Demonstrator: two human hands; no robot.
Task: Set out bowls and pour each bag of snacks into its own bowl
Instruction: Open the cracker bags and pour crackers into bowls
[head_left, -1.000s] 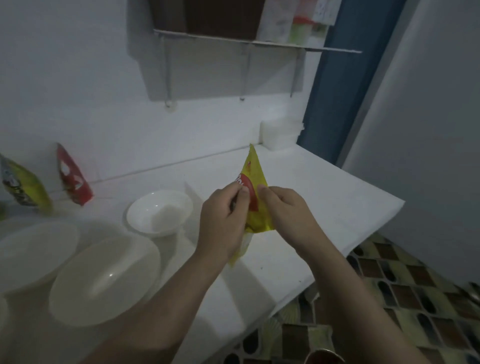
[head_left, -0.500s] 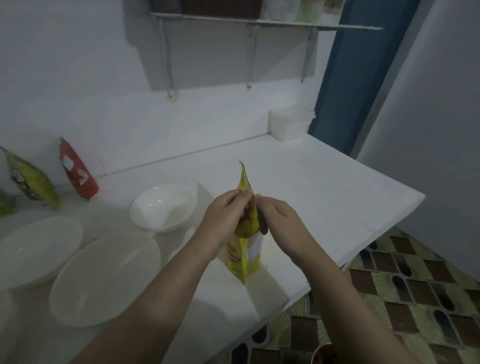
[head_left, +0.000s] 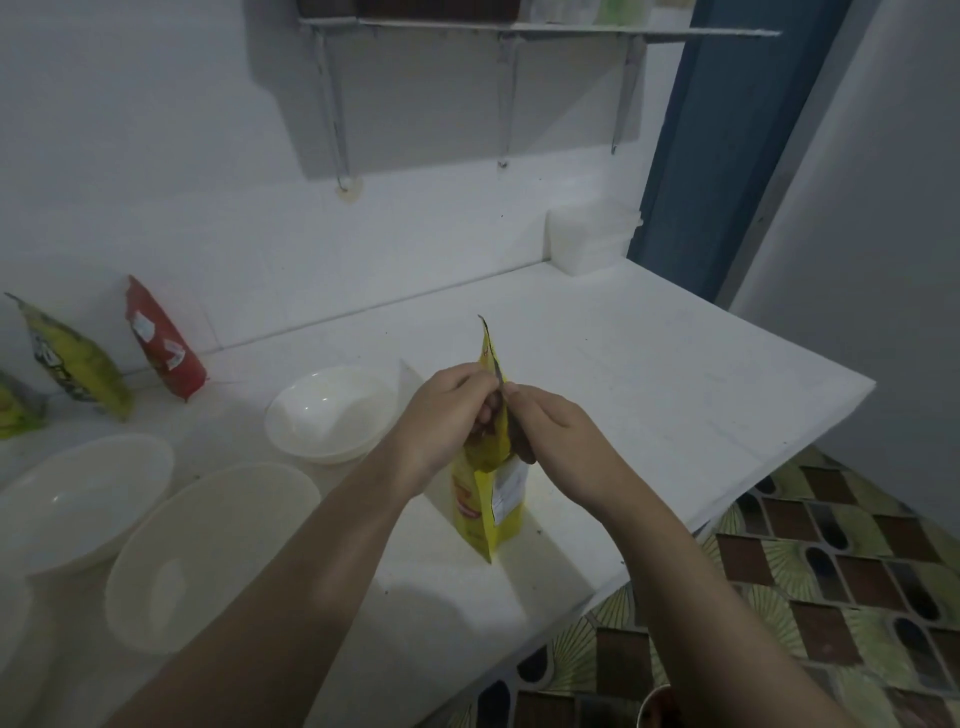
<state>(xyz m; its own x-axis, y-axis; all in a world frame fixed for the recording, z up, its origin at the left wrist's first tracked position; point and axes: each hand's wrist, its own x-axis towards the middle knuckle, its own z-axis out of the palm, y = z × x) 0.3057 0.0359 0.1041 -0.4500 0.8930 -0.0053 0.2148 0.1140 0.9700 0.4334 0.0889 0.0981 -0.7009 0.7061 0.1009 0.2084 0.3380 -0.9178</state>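
Head view: left hand (head_left: 441, 415) and right hand (head_left: 558, 441) both pinch the top edge of the yellow bag (head_left: 491, 499), held upright over the white counter (head_left: 649, 374), near its front edge. Small bowl (head_left: 330, 413) just left of the hands, two bigger bowls (head_left: 208, 556) (head_left: 78, 499) further left. Red bag (head_left: 161, 343) and green bag (head_left: 72, 361) lean on the wall.

We see a dim room with pale walls (head_left: 156, 130). Above and beyond the grip, a metal bracket shelf (head_left: 519, 31) hangs on the wall. The white counter (head_left: 649, 374) spreads beneath it; a blue door frame (head_left: 727, 130) stands to its right, and patterned floor tiles (head_left: 831, 571) lie lower right.
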